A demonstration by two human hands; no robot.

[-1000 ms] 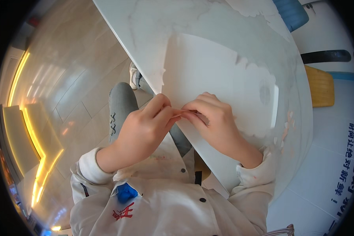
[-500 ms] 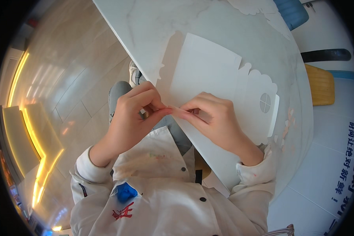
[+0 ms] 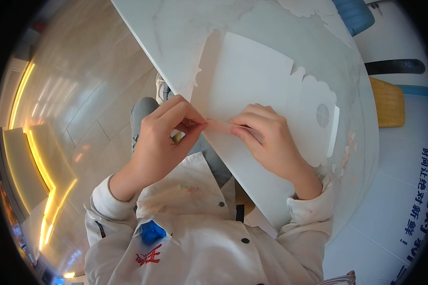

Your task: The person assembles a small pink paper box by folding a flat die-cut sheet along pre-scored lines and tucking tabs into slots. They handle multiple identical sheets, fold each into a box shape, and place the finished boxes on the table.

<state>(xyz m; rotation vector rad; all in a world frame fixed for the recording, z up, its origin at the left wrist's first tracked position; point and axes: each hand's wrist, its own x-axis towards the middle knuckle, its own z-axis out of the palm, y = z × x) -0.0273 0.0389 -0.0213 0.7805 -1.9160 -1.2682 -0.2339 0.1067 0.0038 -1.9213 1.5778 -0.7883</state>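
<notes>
A flat white cardboard cut-out (image 3: 252,71) with scalloped edges and an oval window lies on the marble-look table, a pinkish-shaded band along its left side. Over its near left corner stretches a pale pinkish card strip (image 3: 219,126). At the strip's left end my left hand (image 3: 169,137) is closed, thumb and forefinger pinching it. My right hand (image 3: 266,137) grips the strip's other end, the thumb in front and the fingers behind. Whether the strip is joined to the cut-out cannot be told, since my hands cover that area.
The table edge (image 3: 150,57) runs diagonally past my left hand. Small torn paper scraps (image 3: 349,154) lie near the right rim, with more white cut paper (image 3: 314,9) at the far side. Beyond the table stand a blue chair (image 3: 354,16) and a yellow one (image 3: 387,102).
My right hand has moved right, away from the left, so more of the strip shows between them. The cardboard cut-out has shifted slightly away from me. My left hand has barely moved.
</notes>
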